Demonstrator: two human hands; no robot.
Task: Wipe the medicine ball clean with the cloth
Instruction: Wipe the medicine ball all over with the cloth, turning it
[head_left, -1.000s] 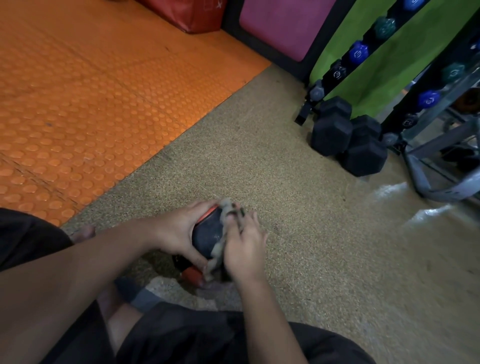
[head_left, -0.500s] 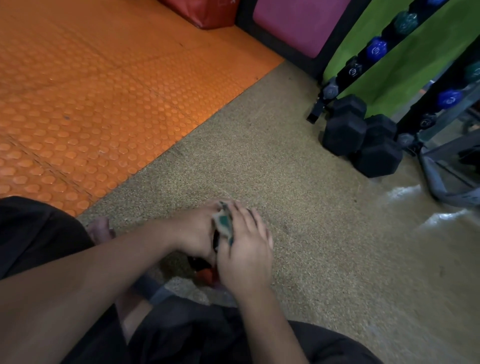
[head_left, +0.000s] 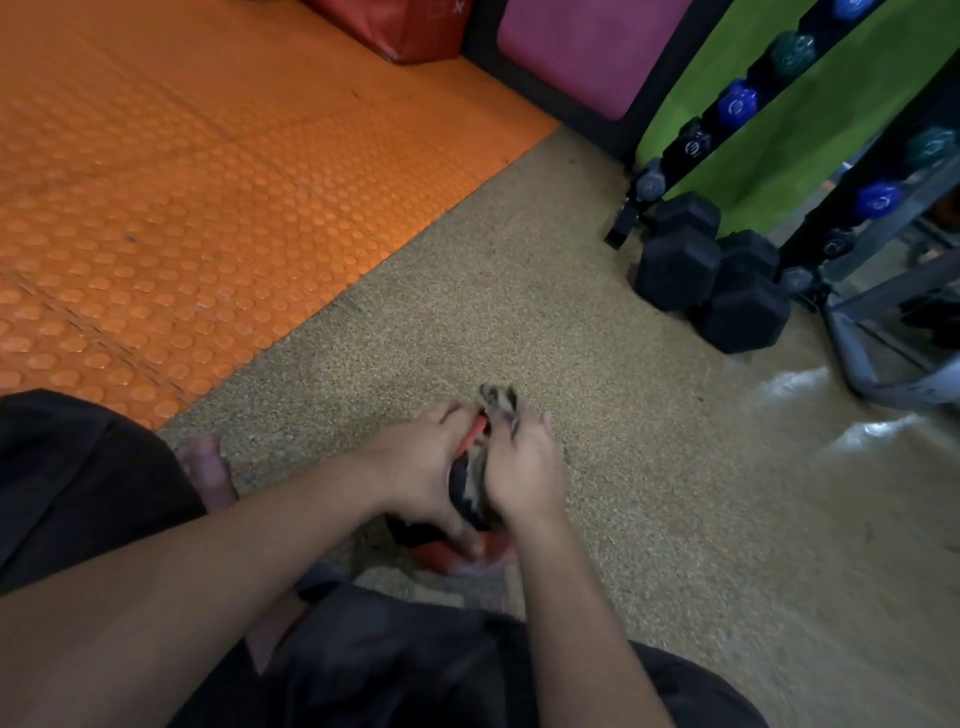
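A black and red medicine ball (head_left: 464, 491) rests on the speckled floor in front of my legs, mostly covered by both hands. My left hand (head_left: 421, 467) grips its left side, fingers curled over the top and thumb underneath. My right hand (head_left: 522, 470) presses a grey cloth (head_left: 497, 402) against the ball's right side, fingers curled round the cloth; a tuft of it sticks up above my fingers. The ball's red lower part (head_left: 441, 556) shows below my wrists.
Black hex dumbbells (head_left: 711, 280) lie on the floor at the right, beside a dumbbell rack (head_left: 727, 114) with blue and green weights. Orange studded mats (head_left: 182, 182) cover the floor to the left. My bare foot (head_left: 205, 467) rests left of the ball.
My right hand has slid the cloth over the ball's top, away from me then back. The left hand stays on the ball, more of its red edge showing now.
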